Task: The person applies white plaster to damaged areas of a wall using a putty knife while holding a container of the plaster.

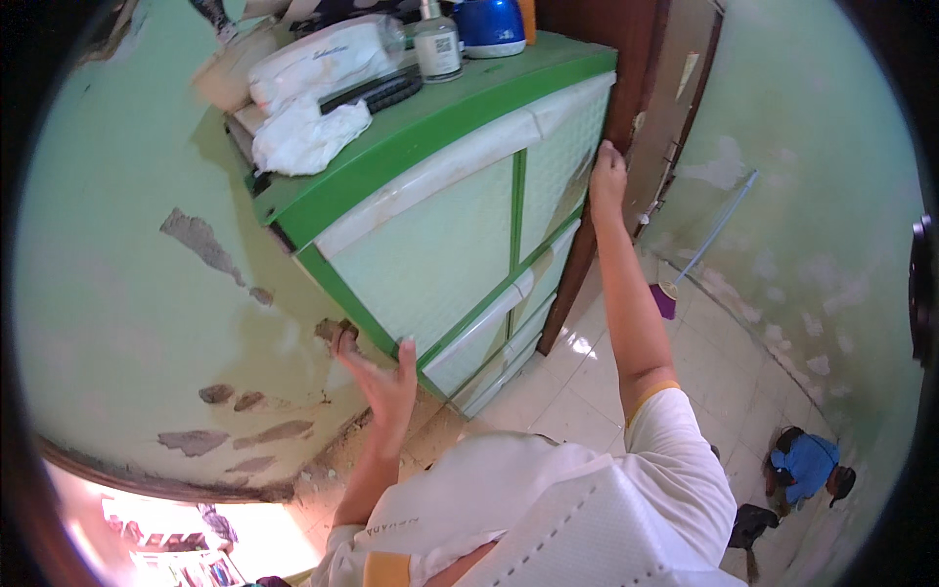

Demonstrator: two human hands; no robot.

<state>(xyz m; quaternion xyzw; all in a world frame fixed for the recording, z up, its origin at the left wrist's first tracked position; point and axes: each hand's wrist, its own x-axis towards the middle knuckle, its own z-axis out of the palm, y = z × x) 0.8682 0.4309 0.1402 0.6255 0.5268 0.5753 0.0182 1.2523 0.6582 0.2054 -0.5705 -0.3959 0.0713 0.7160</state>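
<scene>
A green and white plastic drawer cabinet [421,274] stands at a slant against the wall. My right hand [607,181] has its fingers curled at the upper part of the cabinet's right edge, by a dark wooden door frame. My left hand [381,372] is at the lower left edge, fingers spread, the thumb near or against the front; whether it bears on the cabinet I cannot tell. On top lie a crumpled white cloth [303,137], a white soft pack [318,59], a clear bottle [438,54], a blue container [489,24] and a black coiled item [386,93].
Peeling green walls [117,293] surround me. A blue-handled broom [717,225] with a purple head leans at the right above a tiled floor [577,391]. A person in blue [802,465] is low at the bottom right beside a dark object [751,528]. A bright opening shows at bottom left.
</scene>
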